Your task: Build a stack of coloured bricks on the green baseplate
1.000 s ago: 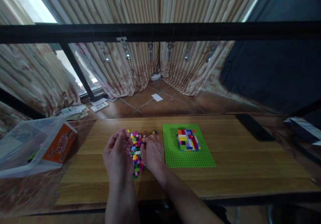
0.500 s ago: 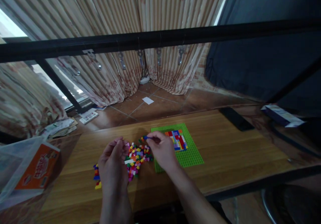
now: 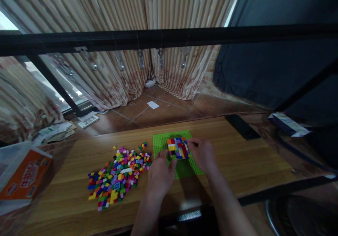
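Both hands have left the loose brick pile [image 3: 117, 174] and moved right to the green baseplate [image 3: 161, 141]; half a second ago the right hand was lifting a small blue piece off the pile, the left was curled over it; now the pile lies uncovered and spread on the bench [image 3: 250, 155], well left of the hands. Left hand [image 3: 160, 172] rests on the near-left part of the baseplate, fingers loosely open, thumb touching the near-left corner of the multicoloured brick block [image 3: 178, 148]; it reads as steadying, not holding anything. Right hand [image 3: 203, 154] sits against the block's right edge, fingertips pinched narrow at its top right corner; a small dark bit shows at the tips, too small to say whether it is the blue piece. Block sits studded onto the middle of the baseplate, flat, several layers of mixed colours. My read: pick step over, placing step in hand. Orange box [image 3: 22, 179] in a clear bag at far left, black phone [image 3: 242, 126] far right, both untouched.
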The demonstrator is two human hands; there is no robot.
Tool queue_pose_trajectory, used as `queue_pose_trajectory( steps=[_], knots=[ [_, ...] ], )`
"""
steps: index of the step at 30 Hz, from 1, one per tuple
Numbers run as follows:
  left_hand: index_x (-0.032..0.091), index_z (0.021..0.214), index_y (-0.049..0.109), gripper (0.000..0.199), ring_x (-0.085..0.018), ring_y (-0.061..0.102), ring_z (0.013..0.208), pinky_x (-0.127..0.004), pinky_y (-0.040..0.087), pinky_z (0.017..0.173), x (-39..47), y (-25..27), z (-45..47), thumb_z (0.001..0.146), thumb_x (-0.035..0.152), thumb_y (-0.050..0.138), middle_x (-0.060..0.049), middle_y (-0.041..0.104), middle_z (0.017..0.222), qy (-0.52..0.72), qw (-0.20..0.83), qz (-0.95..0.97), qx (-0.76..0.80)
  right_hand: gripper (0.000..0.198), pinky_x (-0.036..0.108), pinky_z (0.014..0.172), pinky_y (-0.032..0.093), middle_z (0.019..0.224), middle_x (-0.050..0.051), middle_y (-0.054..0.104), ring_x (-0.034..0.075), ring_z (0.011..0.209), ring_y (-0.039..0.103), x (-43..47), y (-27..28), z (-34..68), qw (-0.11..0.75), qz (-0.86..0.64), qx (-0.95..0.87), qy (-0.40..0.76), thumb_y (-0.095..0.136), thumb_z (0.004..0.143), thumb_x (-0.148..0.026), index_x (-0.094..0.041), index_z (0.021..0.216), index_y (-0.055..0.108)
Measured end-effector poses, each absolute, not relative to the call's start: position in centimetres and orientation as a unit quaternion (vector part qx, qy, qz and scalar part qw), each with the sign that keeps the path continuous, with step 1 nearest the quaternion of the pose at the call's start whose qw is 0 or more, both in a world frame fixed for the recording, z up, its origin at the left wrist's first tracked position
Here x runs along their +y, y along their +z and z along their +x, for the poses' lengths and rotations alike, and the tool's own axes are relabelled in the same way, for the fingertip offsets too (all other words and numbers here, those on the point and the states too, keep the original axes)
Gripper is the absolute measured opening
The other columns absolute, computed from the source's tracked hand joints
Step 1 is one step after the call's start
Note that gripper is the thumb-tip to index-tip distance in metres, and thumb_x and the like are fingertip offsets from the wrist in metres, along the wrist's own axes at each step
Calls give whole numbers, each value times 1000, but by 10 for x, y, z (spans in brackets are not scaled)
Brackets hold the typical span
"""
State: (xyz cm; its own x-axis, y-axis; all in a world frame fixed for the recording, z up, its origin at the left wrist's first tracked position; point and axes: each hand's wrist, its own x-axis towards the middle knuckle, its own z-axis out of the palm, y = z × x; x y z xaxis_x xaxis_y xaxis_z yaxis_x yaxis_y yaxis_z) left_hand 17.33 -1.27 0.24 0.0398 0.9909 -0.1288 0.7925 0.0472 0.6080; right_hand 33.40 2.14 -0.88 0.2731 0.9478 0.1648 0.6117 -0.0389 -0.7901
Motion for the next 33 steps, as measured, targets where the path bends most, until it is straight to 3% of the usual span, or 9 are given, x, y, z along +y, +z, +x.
queue_pose_trajectory(
  steps=[12, 20, 27, 33],
  knots=[
    [12, 124, 52, 40, -28, 62, 105, -36, 46, 88, -13, 1, 180, 87, 25, 51, -15, 65, 116, 150, 284, 676, 663, 16, 30, 68, 46, 78, 6, 71, 18, 70, 64, 22, -17, 323, 340, -700, -612, 139, 56, 72, -13, -19, 73, 71],
    [12, 124, 53, 40, -27, 62, 106, -36, 46, 90, -16, 2, 177, 86, 23, 52, -14, 67, 113, 154, 293, 675, 659, 15, 30, 69, 48, 78, 5, 73, 19, 71, 65, 26, -19, 328, 357, -676, -599, 239, 60, 72, -26, -18, 76, 73],
    [14, 123, 54, 38, -27, 63, 104, -36, 47, 89, -16, 1, 175, 86, 23, 51, -13, 67, 113, 151, 289, 680, 657, 26, 29, 62, 45, 71, 7, 72, 19, 65, 63, 30, -18, 339, 383, -701, -560, 222, 54, 77, -34, -15, 80, 72],
    [14, 122, 54, 38, -26, 63, 104, -34, 47, 89, -16, 0, 175, 86, 24, 52, -12, 67, 113, 145, 284, 681, 659, 25, 30, 61, 44, 70, 7, 72, 19, 63, 63, 33, -22, 335, 350, -713, -561, 233, 59, 74, -36, -16, 75, 73]
  ],
)
